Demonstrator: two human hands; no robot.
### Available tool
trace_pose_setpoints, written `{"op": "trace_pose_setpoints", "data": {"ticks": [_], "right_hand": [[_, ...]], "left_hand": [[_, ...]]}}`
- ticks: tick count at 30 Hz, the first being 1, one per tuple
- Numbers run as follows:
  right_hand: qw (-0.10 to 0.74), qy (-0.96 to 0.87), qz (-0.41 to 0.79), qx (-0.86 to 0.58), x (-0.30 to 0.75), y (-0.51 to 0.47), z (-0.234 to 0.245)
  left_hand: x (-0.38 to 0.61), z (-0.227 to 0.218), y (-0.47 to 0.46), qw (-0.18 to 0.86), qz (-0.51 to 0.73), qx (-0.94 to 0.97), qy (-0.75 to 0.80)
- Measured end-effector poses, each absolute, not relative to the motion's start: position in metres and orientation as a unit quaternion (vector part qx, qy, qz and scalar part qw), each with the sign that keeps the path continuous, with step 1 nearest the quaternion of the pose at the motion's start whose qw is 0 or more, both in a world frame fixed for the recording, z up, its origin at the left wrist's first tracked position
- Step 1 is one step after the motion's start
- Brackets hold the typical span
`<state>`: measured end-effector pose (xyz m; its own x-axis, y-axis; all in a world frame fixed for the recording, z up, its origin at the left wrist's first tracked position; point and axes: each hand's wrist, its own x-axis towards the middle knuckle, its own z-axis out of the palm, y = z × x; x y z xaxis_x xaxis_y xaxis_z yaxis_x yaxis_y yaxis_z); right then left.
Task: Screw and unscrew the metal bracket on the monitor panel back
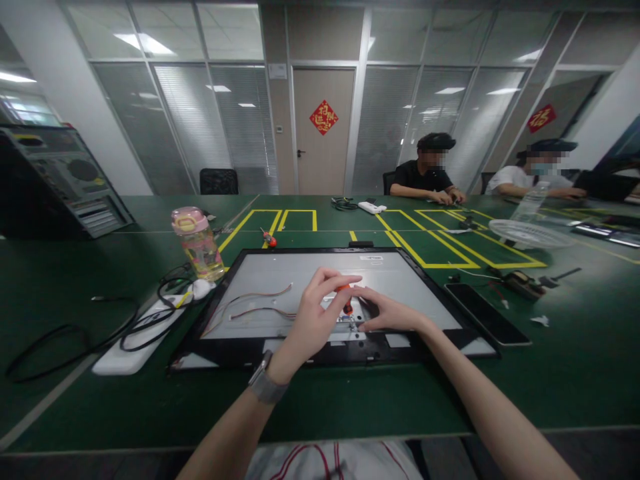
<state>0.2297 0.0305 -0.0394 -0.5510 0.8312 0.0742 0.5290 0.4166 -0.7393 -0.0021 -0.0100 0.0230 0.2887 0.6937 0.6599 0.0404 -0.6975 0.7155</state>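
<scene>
A monitor panel (280, 270) lies face down on the green table, its grey metal back up and thin wires running over its left half. My left hand (313, 317) is closed round an orange-handled screwdriver (346, 301) held upright over a small board near the panel's lower edge. My right hand (387, 312) rests beside it, fingertips pressed on the board at the screwdriver's tip. A watch sits on my left wrist.
A pink-lidded bottle (199, 243), black cables (145, 313) and a white power strip (133, 340) lie left of the panel. A phone (487, 313) lies to its right. A computer case (55, 177) stands far left. Two people sit at the far right.
</scene>
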Motion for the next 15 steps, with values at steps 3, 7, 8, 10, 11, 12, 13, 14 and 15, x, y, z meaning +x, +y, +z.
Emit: {"op": "trace_pose_setpoints", "data": {"ticks": [3,7,8,10,11,12,13,14,15], "right_hand": [[0.223,-0.812,0.339,-0.419,0.230,0.030,-0.039],[0.221,-0.811,0.341,-0.420,0.230,0.029,-0.038],[0.221,-0.811,0.342,-0.419,0.230,0.029,-0.037],[0.220,-0.812,0.344,-0.418,0.229,0.028,-0.037],[0.218,-0.812,0.344,-0.418,0.229,0.028,-0.036],[0.215,-0.812,0.345,-0.419,0.229,0.028,-0.036],[0.212,-0.811,0.346,-0.421,0.228,0.027,-0.035],[0.208,-0.810,0.348,-0.423,0.228,0.027,-0.035],[0.205,-0.809,0.351,-0.424,0.228,0.027,-0.034]], "left_hand": [[-0.003,0.023,-0.009,0.313,0.537,0.748,0.232],[-0.004,0.021,-0.006,0.300,0.555,0.736,0.245],[-0.004,0.021,-0.005,0.291,0.561,0.732,0.253],[-0.004,0.020,-0.003,0.278,0.572,0.725,0.264],[-0.004,0.020,-0.002,0.276,0.575,0.722,0.268],[-0.005,0.021,-0.001,0.275,0.576,0.720,0.272],[-0.005,0.021,0.000,0.274,0.576,0.719,0.276],[-0.006,0.022,0.000,0.274,0.575,0.718,0.280],[-0.007,0.022,0.001,0.275,0.574,0.718,0.284]]}}
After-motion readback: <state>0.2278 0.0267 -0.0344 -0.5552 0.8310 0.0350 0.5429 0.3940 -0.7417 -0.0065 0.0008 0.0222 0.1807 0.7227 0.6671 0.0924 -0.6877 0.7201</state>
